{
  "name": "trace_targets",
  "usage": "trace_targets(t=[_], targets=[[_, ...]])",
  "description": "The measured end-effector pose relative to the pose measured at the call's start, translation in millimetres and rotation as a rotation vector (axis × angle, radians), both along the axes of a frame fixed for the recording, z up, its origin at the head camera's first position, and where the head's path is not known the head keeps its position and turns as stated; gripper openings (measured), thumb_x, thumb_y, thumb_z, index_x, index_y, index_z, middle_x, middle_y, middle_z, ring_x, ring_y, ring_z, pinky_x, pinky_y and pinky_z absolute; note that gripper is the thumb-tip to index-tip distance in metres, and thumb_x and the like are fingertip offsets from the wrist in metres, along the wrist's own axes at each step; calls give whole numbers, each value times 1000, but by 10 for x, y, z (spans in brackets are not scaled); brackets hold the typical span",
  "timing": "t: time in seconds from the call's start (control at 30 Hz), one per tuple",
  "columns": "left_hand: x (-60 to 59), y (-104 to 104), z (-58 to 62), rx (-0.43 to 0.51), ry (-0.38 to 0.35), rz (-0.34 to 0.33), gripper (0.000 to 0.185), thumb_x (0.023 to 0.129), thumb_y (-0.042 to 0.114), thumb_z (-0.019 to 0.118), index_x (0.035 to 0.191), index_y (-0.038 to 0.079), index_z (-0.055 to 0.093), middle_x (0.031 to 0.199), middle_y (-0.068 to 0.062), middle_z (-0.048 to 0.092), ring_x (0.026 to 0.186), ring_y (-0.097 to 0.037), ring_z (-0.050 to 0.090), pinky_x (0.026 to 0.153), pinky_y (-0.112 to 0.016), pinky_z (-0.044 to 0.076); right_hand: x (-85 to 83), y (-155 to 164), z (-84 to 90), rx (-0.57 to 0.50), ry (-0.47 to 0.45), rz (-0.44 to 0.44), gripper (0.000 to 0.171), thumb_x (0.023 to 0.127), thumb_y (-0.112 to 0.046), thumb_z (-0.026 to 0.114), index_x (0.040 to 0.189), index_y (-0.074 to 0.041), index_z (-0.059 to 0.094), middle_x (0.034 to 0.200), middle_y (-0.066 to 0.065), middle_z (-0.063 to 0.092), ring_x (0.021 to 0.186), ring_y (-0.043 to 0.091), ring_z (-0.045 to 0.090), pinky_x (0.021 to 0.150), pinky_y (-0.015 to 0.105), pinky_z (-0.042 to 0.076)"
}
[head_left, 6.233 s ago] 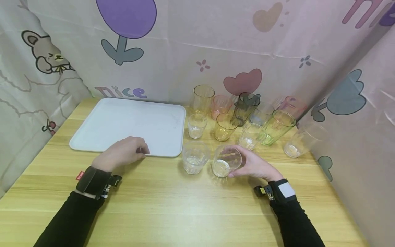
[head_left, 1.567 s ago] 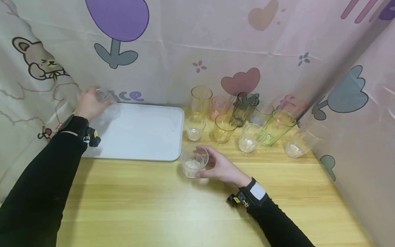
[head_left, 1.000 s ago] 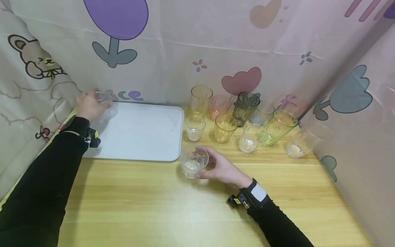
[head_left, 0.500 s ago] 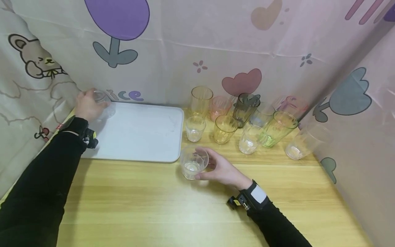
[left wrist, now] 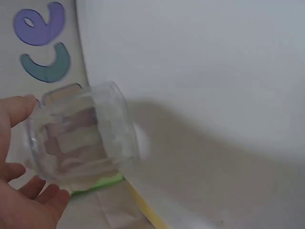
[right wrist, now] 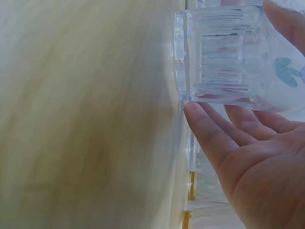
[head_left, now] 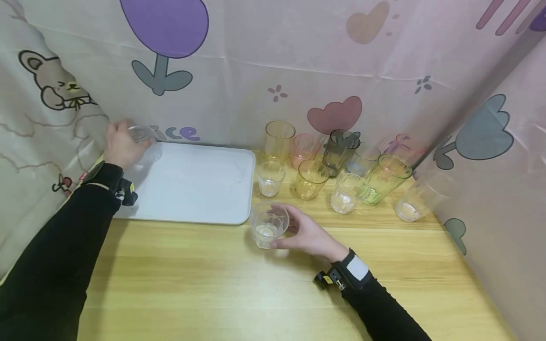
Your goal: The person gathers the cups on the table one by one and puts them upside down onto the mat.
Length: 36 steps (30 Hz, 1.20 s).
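Observation:
At the far left corner of the white tray, my left hand grips a clear glass turned with its base up. In the left wrist view its wider rim is close to the tray surface, with thumb and fingers around the base end. My right hand holds another clear glass upright on the table, just off the tray's front right corner. The right wrist view shows the thumb on one side of this glass and the fingers along the other.
Right of the tray stand several glasses: a tall amber one, a pink one, a dark grey one, a yellow one, a green one and clear ones. A patterned cloth hangs behind the wooden table.
Since the oldest frame, my left hand has gone from the tray's front edge to its far left corner with a clear glass. My right hand has shifted left. The last second shows hardly any movement.

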<state>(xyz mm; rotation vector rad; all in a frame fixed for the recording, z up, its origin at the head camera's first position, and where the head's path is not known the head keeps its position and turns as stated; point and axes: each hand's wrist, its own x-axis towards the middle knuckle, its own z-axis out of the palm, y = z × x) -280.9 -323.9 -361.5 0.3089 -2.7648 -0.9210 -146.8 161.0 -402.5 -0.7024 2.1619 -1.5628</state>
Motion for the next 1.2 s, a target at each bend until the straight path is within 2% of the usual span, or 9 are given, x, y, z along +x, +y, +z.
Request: trace_targets(t=[0.17,0.37,0.6,0.8,0.93,1.03,1.2], targets=[[108,143,88,103,100,13,86,102,38,60,166,3,13,167,-28,7,153,-48,16,122,-62,24,-23,-1,-7,-15,6,-2,89,77,-1,88,154,-4,42,152,15,53,138,33,53,114,44,44],[293,397,149,190,191,-4,85,102,40,61,166,9,15,169,-21,10,154,-43,22,124,-58,25,-32,-8,-13,-22,11,-2,89,77,-1,88,154,-4,42,151,16,54,138,34,53,115,45,44],[508,736,149,200,284,-142,85,100,36,68,165,8,20,167,-19,21,144,-45,35,116,-62,35,-25,-7,-25,-28,5,-8,88,78,-2,88,153,-4,43,150,17,55,137,35,54,115,46,43],[638,1095,35,203,305,-270,85,98,29,73,164,7,24,166,-21,24,141,-45,39,117,-60,35,-24,0,-27,-21,7,-14,88,77,-2,88,153,-4,43,150,16,56,135,35,56,114,45,45],[713,1320,-42,205,354,-353,84,96,20,75,162,4,28,161,-23,30,141,-43,40,116,-58,37,-18,-7,-28,-21,10,-12,87,78,-2,88,153,-4,44,150,16,56,136,34,56,114,44,45],[760,1454,-91,212,399,-389,82,94,17,77,160,0,31,157,-24,35,141,-41,41,115,-56,39,-13,-14,-34,-32,7,-10,87,78,-2,88,152,-4,44,150,16,56,136,34,55,114,43,45],[832,1608,-133,249,413,-423,79,94,15,77,158,-3,35,157,-24,36,141,-39,42,115,-55,39,-10,-22,-39,-64,2,-2,88,77,0,87,153,-4,43,150,17,55,137,35,54,115,44,43]])
